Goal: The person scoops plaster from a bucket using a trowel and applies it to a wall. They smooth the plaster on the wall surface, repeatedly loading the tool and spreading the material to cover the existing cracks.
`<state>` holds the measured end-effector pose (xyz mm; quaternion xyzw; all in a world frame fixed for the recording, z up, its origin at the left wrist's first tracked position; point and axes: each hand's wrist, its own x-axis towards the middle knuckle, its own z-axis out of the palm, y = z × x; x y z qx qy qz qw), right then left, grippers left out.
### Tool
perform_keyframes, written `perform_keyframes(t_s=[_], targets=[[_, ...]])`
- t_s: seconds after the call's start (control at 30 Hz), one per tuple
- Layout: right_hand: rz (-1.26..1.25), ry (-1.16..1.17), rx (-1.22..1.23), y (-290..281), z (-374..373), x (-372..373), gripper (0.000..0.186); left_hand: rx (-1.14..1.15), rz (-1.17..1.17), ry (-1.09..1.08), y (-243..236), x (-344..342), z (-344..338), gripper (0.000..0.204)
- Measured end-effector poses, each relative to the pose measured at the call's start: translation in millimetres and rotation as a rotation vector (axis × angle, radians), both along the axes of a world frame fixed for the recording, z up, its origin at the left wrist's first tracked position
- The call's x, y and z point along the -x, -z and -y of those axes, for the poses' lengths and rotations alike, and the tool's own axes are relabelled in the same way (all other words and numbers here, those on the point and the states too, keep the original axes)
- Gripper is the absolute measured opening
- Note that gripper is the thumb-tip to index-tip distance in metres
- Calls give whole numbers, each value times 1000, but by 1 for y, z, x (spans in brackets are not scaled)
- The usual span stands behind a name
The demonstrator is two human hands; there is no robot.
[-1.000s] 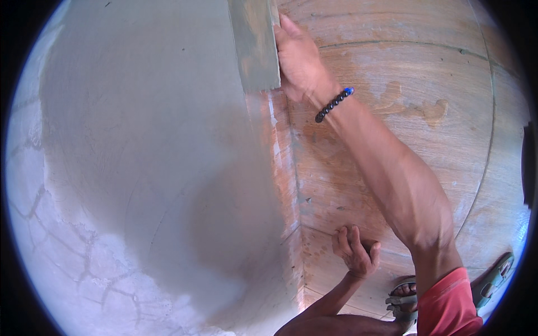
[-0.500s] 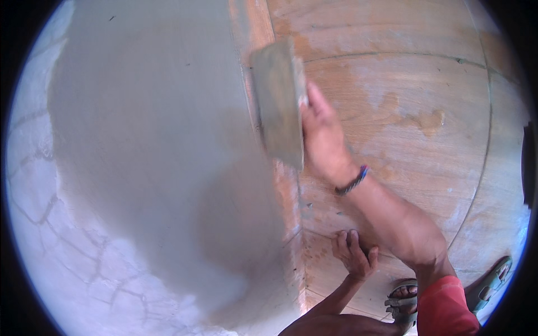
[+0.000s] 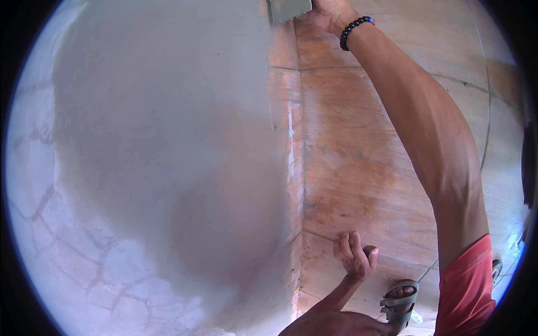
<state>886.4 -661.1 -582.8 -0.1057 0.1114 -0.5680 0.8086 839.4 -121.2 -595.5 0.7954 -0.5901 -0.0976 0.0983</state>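
At the top edge, my right hand (image 3: 332, 14) is closed on a plastering trowel (image 3: 290, 11). Its flat grey blade lies against the right border of the smooth grey coat (image 3: 168, 129) on the wall, just above the skirting tile; the rest of the tool runs out of the picture. Low down, my left hand (image 3: 354, 255) rests on the wood-pattern tile floor (image 3: 386, 162), empty, its fingers apart and bent.
A brownish skirting tile (image 3: 290, 162) runs along the wall's foot. Bare whitish wall with crack-like lines (image 3: 56, 257) borders the coat at left. My sandalled foot (image 3: 401, 299) stands near my left hand; part of another sandal (image 3: 497, 270) shows farther right. Damp-looking stains mark the floor.
My right hand has carried the trowel upward along the wall's edge to the top of the picture, the arm stretching out. My left hand stays in place.
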Motion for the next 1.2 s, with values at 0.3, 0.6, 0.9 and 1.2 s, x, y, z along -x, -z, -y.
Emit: perform_keyframes(t_s=[0.3, 0.6, 0.9, 1.2], targets=[[1, 10, 74, -1, 0, -7, 34, 15, -13, 0, 1, -1, 1, 69], [-124, -18, 30, -14, -23, -2, 39, 17, 11, 11, 1, 1, 1, 67], [-98, 15, -11, -13, -65, -13, 40, -5, 25, 8, -1, 2, 0, 72], [-119, -27, -116, -10, -120, -12, 36, -7, 29, 4, 2, 2, -3, 71]])
